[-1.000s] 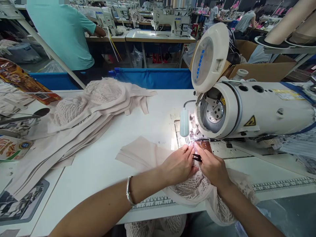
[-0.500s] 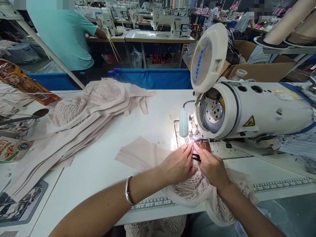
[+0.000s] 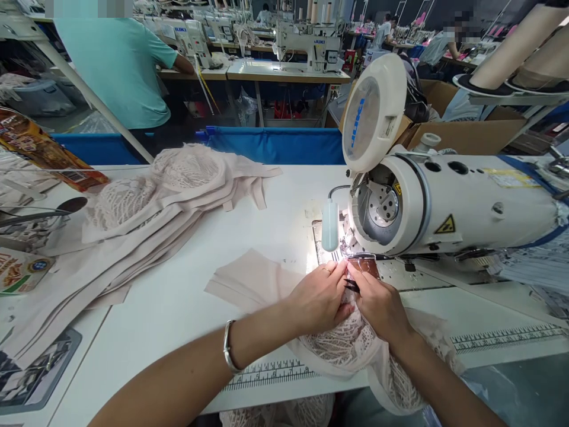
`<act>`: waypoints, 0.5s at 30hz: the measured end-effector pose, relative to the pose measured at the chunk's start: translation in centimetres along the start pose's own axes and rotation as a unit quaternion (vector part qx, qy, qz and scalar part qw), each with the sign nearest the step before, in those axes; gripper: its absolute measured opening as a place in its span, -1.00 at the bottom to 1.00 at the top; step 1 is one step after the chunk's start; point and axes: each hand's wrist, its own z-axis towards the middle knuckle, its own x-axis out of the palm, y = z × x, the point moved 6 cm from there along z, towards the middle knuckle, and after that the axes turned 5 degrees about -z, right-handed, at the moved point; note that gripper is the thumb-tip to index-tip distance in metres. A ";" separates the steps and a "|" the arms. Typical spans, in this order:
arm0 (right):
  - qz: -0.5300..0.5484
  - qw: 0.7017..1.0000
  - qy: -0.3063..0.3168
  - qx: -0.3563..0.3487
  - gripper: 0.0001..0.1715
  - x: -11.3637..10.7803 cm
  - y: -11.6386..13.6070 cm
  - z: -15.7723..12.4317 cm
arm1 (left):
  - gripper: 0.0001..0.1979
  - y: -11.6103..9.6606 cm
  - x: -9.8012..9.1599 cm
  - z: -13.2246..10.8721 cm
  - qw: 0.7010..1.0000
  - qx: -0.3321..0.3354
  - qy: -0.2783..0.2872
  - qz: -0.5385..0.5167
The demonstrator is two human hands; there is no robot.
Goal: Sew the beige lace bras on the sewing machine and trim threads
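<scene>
There are two hands, left hand [image 3: 320, 296] and right hand [image 3: 377, 302], one lace garment [image 3: 342, 343], one sewing machine [image 3: 448, 201], one stack of garments [image 3: 146, 207], one bracelet [image 3: 228, 354], one ring [image 3: 328, 271] and two thread cones [image 3: 511, 50].

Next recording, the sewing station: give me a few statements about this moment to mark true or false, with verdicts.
1. The left hand and the right hand both lie on the lace garment, close under the head of the sewing machine. True.
2. The left wrist is bare. False: it wears a bracelet.
3. A pile of pale lace pieces lies on the table, to the left of both hands. True.
4. The machine's end cover is shut. False: it is swung open, and the metal parts inside show.
</scene>
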 end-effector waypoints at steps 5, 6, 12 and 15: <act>0.010 1.000 -0.011 0.008 -0.51 -0.3 0.0 0.2 | -0.42 0.2 -0.1 0.1 1.000 -0.002 0.008 -0.005; 0.010 1.000 -0.018 0.005 -0.53 -0.5 0.1 0.2 | -0.43 0.2 -0.1 0.1 1.000 -0.003 0.009 -0.004; -0.007 1.000 -0.019 0.009 -0.48 -0.7 0.1 0.3 | -0.36 0.5 0.2 -0.3 1.000 -0.009 -0.006 -0.006; -0.013 1.000 -0.013 0.017 -0.44 -0.5 -0.1 0.4 | -0.32 0.6 0.1 -0.5 1.000 -0.018 -0.012 0.000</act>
